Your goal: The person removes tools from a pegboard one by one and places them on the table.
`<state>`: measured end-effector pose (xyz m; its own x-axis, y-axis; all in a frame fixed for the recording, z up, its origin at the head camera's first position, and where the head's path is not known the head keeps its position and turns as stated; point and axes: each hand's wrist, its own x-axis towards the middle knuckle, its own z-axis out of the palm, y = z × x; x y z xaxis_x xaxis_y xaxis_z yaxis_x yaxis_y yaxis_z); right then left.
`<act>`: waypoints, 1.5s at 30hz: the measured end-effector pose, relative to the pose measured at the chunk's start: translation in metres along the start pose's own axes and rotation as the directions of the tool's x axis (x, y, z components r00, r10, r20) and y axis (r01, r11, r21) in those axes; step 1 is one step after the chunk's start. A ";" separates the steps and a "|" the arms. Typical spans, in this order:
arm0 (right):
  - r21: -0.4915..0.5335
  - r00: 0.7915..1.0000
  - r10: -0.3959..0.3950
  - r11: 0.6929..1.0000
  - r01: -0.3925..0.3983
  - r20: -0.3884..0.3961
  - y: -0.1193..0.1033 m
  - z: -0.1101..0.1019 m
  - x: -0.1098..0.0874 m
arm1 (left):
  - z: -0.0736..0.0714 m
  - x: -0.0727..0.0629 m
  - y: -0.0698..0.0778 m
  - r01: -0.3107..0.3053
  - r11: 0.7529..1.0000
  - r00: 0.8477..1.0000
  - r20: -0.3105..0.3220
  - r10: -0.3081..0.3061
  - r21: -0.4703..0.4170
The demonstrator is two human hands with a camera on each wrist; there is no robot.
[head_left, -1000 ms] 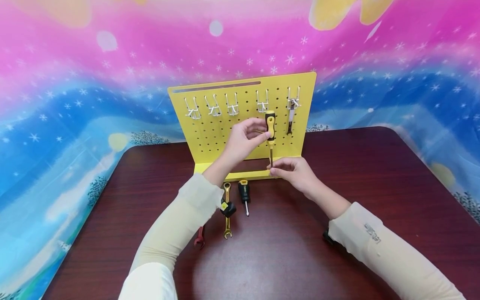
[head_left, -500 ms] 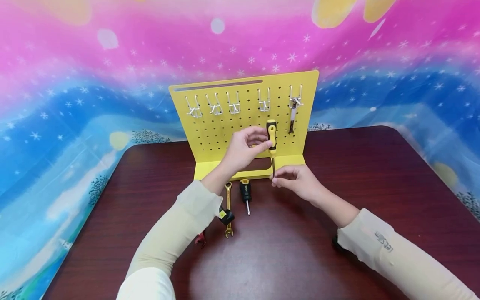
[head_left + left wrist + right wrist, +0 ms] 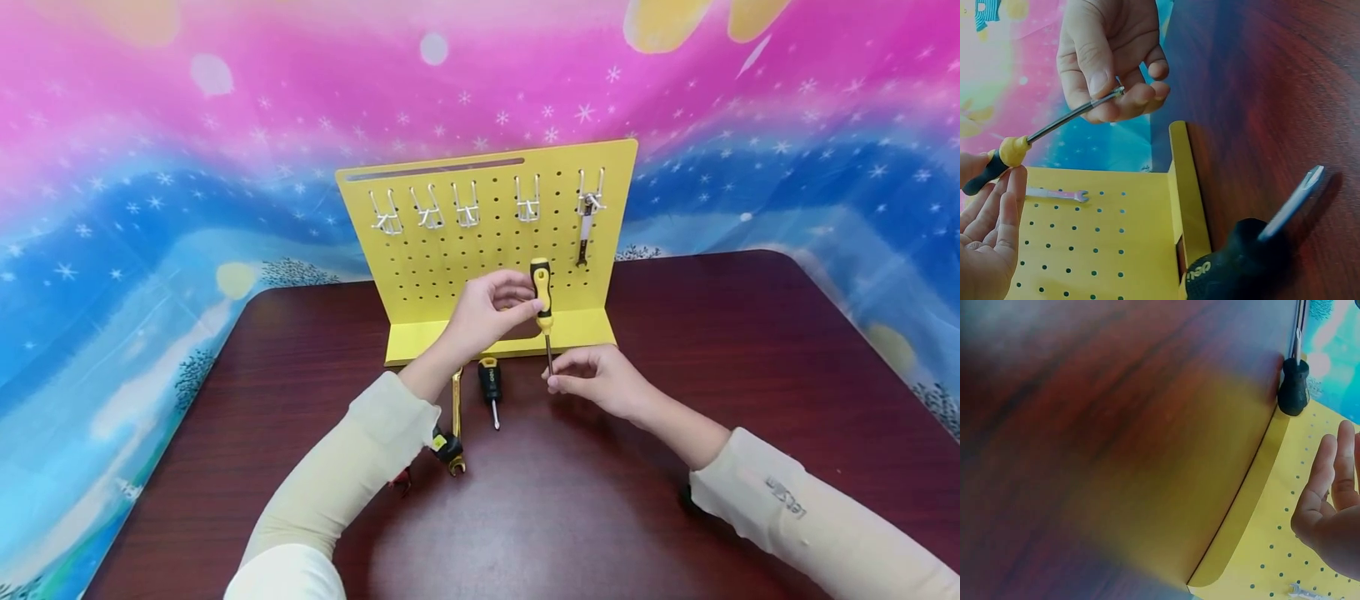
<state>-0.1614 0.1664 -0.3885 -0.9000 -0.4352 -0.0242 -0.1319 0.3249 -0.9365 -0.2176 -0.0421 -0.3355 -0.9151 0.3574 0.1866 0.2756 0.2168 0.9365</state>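
A long screwdriver with a yellow-and-black handle stands nearly upright in front of the pegboard, handle up. My left hand pinches its handle between thumb and fingers. Lower down, my right hand pinches the metal shaft close to its tip. The left wrist view shows the shaft running from the left hand to the right hand's thumb and fingers. Below the hands, a short black screwdriver with a yellow end lies on the table.
The yellow pegboard stands at the back, bearing several white hooks. A small wrench hangs at its right. Near my left sleeve lie a gold wrench, a black object with a yellow label and a partly hidden red tool.
Both hands have moved down, lowering the screwdriver from in front of the hooks toward the board's base. The right hand has also shifted slightly right. Both grips look the same.
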 end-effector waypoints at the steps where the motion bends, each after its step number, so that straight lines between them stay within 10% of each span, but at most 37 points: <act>1: -0.012 1.000 -0.003 1.000 0.003 0.002 0.000 0.000 -0.001 | 0.000 -0.001 0.000 0.005 1.000 1.000 0.002 -0.005 0.005; 14: -0.061 0.998 0.029 0.998 -0.026 0.047 0.006 0.009 -0.009 | 0.004 -0.008 -0.011 0.081 0.997 0.996 0.027 -0.081 -0.017; 29: -0.205 0.989 -0.089 0.973 0.111 0.115 0.011 0.018 -0.020 | 0.005 -0.015 -0.027 0.095 0.995 0.990 0.105 -0.090 -0.040; 45: -0.134 0.977 -0.029 0.989 0.058 0.213 0.010 0.023 -0.028 | 0.002 -0.021 -0.036 0.073 0.997 0.977 0.196 -0.079 0.038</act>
<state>-0.1279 0.1630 -0.4056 -0.7870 -0.6129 -0.0713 -0.2385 0.4087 -0.8810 -0.2078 -0.0559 -0.3736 -0.8586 0.5102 0.0504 0.2195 0.2770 0.9355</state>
